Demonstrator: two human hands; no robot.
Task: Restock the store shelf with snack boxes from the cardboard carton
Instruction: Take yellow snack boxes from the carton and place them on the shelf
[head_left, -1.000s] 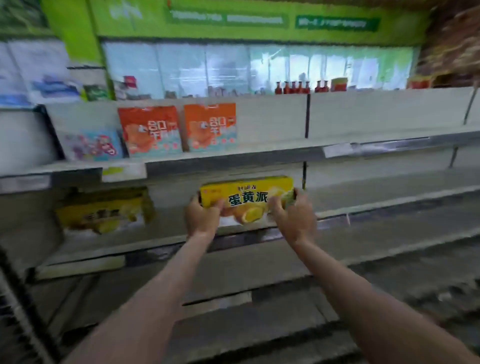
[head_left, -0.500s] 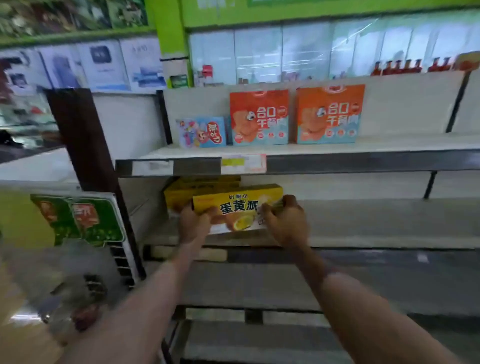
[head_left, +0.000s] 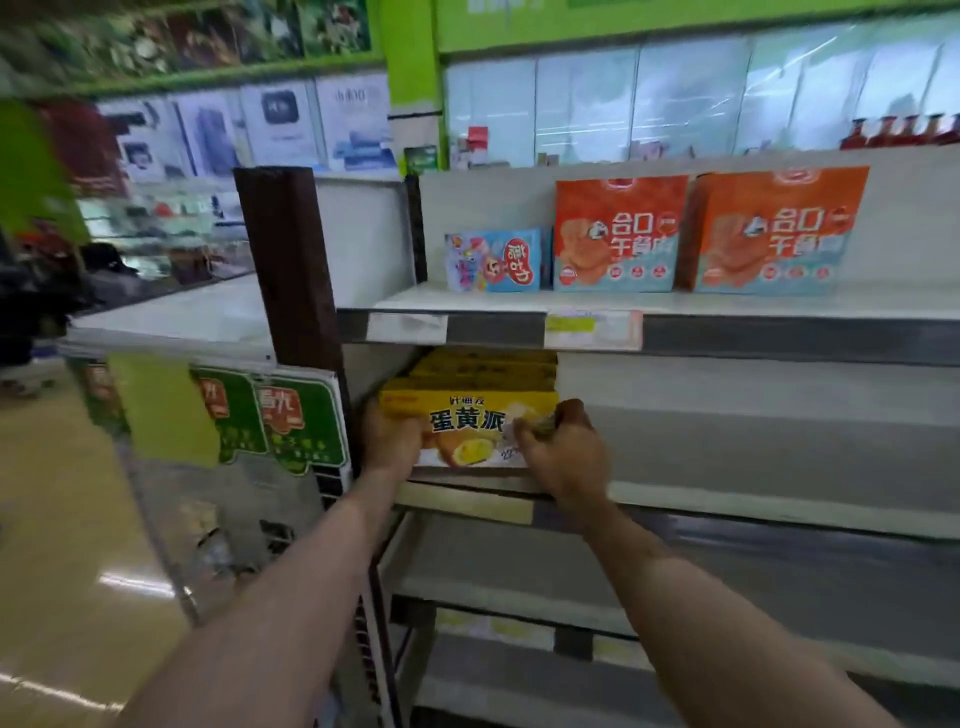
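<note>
A yellow snack box (head_left: 470, 434) is gripped at its two short ends: the left hand (head_left: 390, 441) is curled round the left end, the right hand (head_left: 563, 457) round the right end, fingers bent over the corner. The box is held upright at the front of the second shelf (head_left: 727, 499), at its far left, touching or just clear of the board; which cannot be told. Just behind it, more yellow boxes (head_left: 488, 366) of the same kind are already stacked, so restocking appears under way, with most of this shelf still bare. The carton is not in view. The box is glossy printed cardboard, flat and oblong; the shelf boards are smooth, pale and matte, edged with a grey price rail (head_left: 779, 340). Above, orange boxes (head_left: 618, 234) stand upright.
</note>
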